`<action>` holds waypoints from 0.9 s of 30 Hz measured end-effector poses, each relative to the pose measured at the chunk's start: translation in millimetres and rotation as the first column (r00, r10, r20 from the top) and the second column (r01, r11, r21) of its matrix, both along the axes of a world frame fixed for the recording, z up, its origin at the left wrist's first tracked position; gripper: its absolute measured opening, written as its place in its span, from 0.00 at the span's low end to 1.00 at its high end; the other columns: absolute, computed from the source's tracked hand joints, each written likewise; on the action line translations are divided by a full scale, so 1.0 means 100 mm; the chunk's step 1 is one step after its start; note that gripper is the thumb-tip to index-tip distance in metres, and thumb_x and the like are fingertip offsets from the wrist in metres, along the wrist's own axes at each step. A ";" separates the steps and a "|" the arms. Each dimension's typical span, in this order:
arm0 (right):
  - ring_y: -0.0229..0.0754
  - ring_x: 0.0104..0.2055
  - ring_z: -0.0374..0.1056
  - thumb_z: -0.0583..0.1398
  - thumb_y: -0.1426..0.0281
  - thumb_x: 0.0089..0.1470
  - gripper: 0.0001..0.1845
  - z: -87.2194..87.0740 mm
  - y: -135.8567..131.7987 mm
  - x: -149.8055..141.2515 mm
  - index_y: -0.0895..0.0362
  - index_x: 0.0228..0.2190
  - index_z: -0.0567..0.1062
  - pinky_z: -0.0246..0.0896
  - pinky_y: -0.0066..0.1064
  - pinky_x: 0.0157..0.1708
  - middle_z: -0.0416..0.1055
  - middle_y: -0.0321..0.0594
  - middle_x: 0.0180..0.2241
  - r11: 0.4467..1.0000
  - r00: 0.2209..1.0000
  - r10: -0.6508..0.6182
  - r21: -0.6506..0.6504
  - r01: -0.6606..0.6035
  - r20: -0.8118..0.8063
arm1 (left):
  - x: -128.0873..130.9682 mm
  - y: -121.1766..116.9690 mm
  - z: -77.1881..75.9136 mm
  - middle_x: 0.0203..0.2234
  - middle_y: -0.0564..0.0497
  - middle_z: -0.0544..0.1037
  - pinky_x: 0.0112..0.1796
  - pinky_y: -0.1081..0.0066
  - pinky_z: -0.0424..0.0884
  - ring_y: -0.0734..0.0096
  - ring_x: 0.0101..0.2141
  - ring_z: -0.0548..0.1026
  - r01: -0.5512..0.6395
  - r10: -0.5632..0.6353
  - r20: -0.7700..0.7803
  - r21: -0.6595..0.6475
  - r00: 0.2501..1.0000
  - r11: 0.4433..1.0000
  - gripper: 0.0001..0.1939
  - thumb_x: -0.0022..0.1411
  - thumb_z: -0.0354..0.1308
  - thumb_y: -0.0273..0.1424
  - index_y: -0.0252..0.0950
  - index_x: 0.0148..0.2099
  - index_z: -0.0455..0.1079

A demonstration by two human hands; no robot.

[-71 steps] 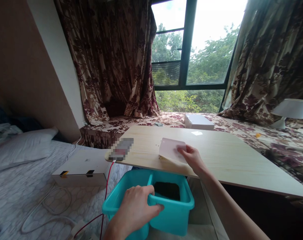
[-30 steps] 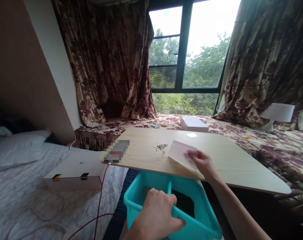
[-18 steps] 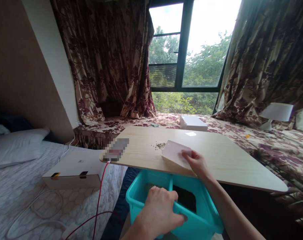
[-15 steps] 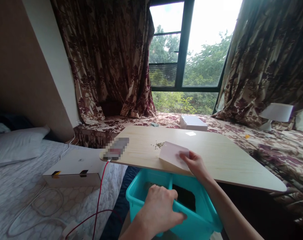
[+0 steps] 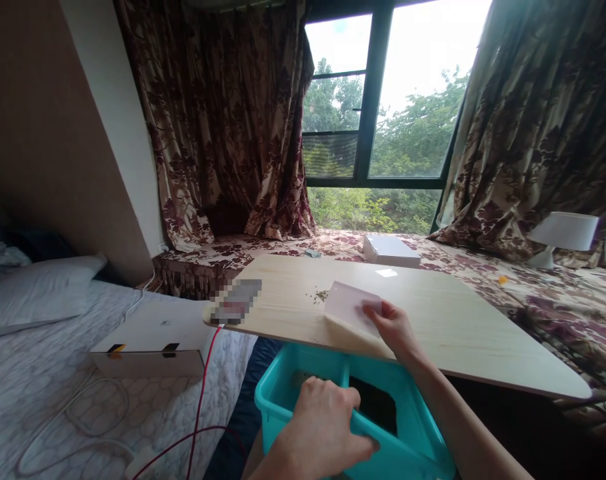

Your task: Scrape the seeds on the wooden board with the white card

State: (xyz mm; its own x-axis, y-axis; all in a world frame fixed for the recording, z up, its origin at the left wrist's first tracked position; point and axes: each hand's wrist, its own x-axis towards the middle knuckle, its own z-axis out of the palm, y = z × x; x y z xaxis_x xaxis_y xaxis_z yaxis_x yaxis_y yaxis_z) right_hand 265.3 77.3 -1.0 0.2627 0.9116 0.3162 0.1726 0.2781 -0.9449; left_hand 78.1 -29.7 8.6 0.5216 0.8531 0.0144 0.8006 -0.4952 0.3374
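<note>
My right hand (image 5: pixel 395 327) pinches a thin pale card (image 5: pixel 347 308) by its right edge and holds it tilted over the near edge of the light wooden table (image 5: pixel 463 327). A small scatter of brownish-green granules (image 5: pixel 321 295) lies on the tabletop, just left of the card. Below the table edge, a turquoise plastic bin (image 5: pixel 403 457) is split by a divider into two compartments. Dark material (image 5: pixel 375 403) fills part of the right compartment; the left one is partly hidden. My left hand (image 5: pixel 325 423) is closed around the bin's near rim.
A pixelated flat item (image 5: pixel 237 301) sits on the table's left end, with a red cable (image 5: pixel 201 393) hanging from it. To the left, a white box (image 5: pixel 150 333) rests on the bed. Behind the table are another white box (image 5: pixel 391 251) and a lamp (image 5: pixel 563 232).
The whole view has shifted slightly, so everything sits a little lower and further right. Both hands keep their holds, and the card stays beside the granules.
</note>
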 end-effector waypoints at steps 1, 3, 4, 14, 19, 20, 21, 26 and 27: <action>0.43 0.27 0.70 0.66 0.50 0.34 0.26 -0.01 0.02 -0.01 0.60 0.28 0.78 0.64 0.32 0.27 0.77 0.44 0.28 1.000 1.000 -0.004 0.006 0.004 0.005 | 0.00 0.00 0.00 0.25 0.49 0.77 0.36 0.66 0.64 0.58 0.32 0.73 0.001 -0.001 -0.004 -0.001 1.000 1.000 0.17 0.46 0.57 0.46 0.41 0.35 0.74; 0.43 0.28 0.70 0.66 0.51 0.34 0.25 -0.01 0.05 -0.02 0.60 0.28 0.77 0.64 0.33 0.28 0.77 0.43 0.28 1.000 1.000 -0.001 0.009 0.001 0.006 | 0.00 0.00 0.01 0.26 0.49 0.77 0.36 0.66 0.64 0.58 0.32 0.73 0.006 -0.006 -0.009 0.000 1.000 1.000 0.17 0.46 0.57 0.46 0.41 0.35 0.74; 0.43 0.28 0.70 0.66 0.51 0.33 0.25 -0.01 0.05 -0.03 0.60 0.27 0.77 0.64 0.33 0.28 0.77 0.43 0.27 1.000 1.000 0.012 0.005 -0.012 0.004 | 0.00 0.01 0.01 0.25 0.49 0.77 0.36 0.66 0.64 0.58 0.32 0.73 0.010 -0.010 -0.012 0.003 1.000 1.000 0.17 0.47 0.57 0.45 0.41 0.35 0.74; 0.44 0.30 0.71 0.67 0.53 0.35 0.22 -0.02 -0.22 -0.13 0.58 0.28 0.79 0.67 0.33 0.30 0.78 0.43 0.30 0.964 0.968 0.252 -0.086 -0.252 -0.011 | -0.01 -0.01 0.02 0.26 0.49 0.77 0.37 0.66 0.65 0.58 0.32 0.74 -0.003 0.003 0.016 -0.035 1.000 0.999 0.17 0.46 0.57 0.45 0.41 0.36 0.74; 0.44 0.28 0.71 0.67 0.52 0.33 0.23 -0.02 -0.27 -0.06 0.58 0.27 0.79 0.67 0.33 0.28 0.78 0.42 0.28 0.989 0.990 0.138 -0.053 -0.139 -0.024 | -0.01 0.00 0.02 0.27 0.49 0.78 0.38 0.65 0.64 0.58 0.33 0.74 -0.003 0.003 -0.017 -0.036 1.000 0.999 0.18 0.47 0.56 0.46 0.41 0.37 0.74; 0.44 0.28 0.71 0.67 0.52 0.33 0.23 -0.02 -0.28 -0.06 0.57 0.27 0.79 0.67 0.33 0.28 0.78 0.42 0.28 0.990 0.992 0.126 -0.055 -0.127 -0.028 | -0.01 0.00 0.02 0.27 0.49 0.78 0.38 0.65 0.64 0.58 0.33 0.74 -0.002 0.001 -0.021 -0.035 1.000 0.999 0.18 0.47 0.56 0.46 0.41 0.37 0.74; 0.44 0.28 0.71 0.67 0.53 0.33 0.23 -0.03 -0.29 -0.08 0.57 0.27 0.79 0.67 0.33 0.28 0.78 0.42 0.28 0.989 0.991 0.131 -0.065 -0.133 -0.033 | -0.01 0.00 0.03 0.27 0.49 0.78 0.38 0.66 0.64 0.58 0.33 0.74 0.001 -0.002 -0.021 -0.032 1.000 0.999 0.18 0.47 0.56 0.45 0.41 0.37 0.74; 0.45 0.30 0.72 0.68 0.54 0.34 0.21 0.00 -0.40 -0.14 0.57 0.28 0.79 0.68 0.33 0.28 0.78 0.42 0.30 0.956 0.963 0.259 -0.124 -0.266 -0.071 | -0.02 0.00 0.05 0.26 0.50 0.77 0.37 0.66 0.64 0.58 0.32 0.74 0.005 -0.006 0.000 -0.025 1.000 1.000 0.17 0.47 0.56 0.45 0.41 0.36 0.74; 0.45 0.30 0.73 0.68 0.55 0.34 0.21 0.03 -0.40 -0.12 0.57 0.28 0.79 0.68 0.33 0.28 0.78 0.42 0.30 0.959 0.965 0.248 -0.123 -0.257 -0.081 | -0.03 0.00 0.05 0.26 0.50 0.77 0.37 0.66 0.63 0.58 0.32 0.74 0.004 -0.004 -0.002 -0.027 1.000 1.000 0.17 0.47 0.56 0.45 0.42 0.36 0.74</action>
